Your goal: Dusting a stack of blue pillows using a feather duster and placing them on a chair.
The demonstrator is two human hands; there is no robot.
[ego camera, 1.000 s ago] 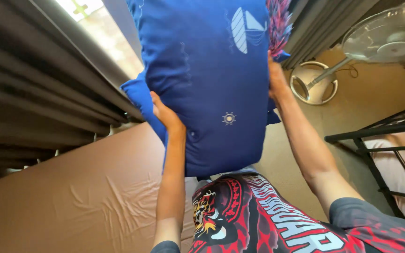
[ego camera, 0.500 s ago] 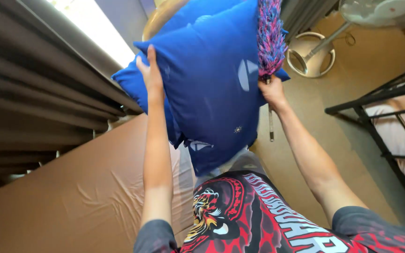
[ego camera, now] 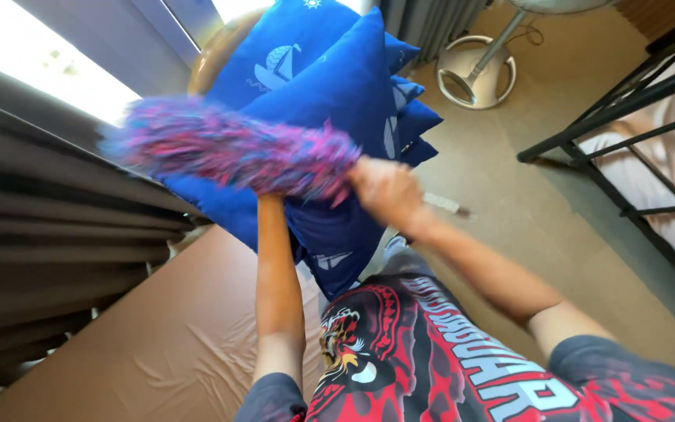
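Duster first: the fluffy pink-and-purple feather duster [ego camera: 232,152] lies crosswise, its long axis running from the right hand [ego camera: 384,187] out to the person's left, blurred along most of its length. The right hand's grip is closed around the handle end, fingers curled tight, so the brush head stretches away from it across the front of the pillows.

Behind the duster sits the stack of blue fabric pillows with white sailing-boat prints [ego camera: 337,101], held up off the bed. The left arm reaches straight up under the duster, and the left hand [ego camera: 271,205] is mostly hidden where it meets the pillows; whether its grip is spread flat or pinching the cloth I cannot tell. It is the hand touching the stack, while the right one works just in front of it.

Below lies the bed with its smooth tan sheet [ego camera: 134,344]. Dark grey curtains [ego camera: 48,227] hang to the left under a bright window. To the right stands a black metal frame [ego camera: 626,141], well apart, and the round base of a standing fan [ego camera: 474,74] rests on the tan floor beyond the pillows. Nothing stands between duster and pillows.
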